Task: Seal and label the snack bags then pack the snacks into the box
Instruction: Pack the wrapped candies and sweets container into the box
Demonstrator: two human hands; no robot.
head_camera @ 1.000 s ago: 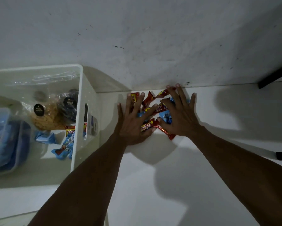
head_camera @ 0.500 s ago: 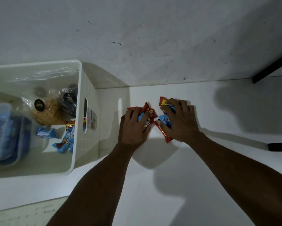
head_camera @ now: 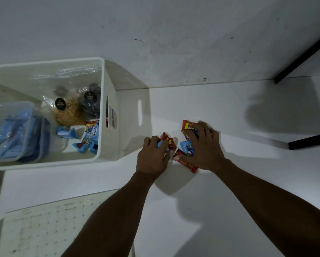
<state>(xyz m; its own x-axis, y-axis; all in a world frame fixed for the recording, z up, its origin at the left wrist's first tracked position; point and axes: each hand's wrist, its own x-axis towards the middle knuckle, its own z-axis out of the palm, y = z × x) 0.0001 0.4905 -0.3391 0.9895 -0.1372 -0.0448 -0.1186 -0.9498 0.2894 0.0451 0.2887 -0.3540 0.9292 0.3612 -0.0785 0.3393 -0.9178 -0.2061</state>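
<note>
snacks (head_camera: 186,145) gripped – l hand (head_camera: 152,157), r hand (head_camera: 205,149) curled

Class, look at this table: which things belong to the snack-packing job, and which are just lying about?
Job: snack packets gripped by the left hand and right hand; white box; labelled bags and clear tub inside it.
Lying about: perforated white panel; black bars.

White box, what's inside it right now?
Inside the white box: a clear tub of blue packets, two labelled snack bags, loose wrapped snacks. Anything beneath the tub is hidden.
</note>
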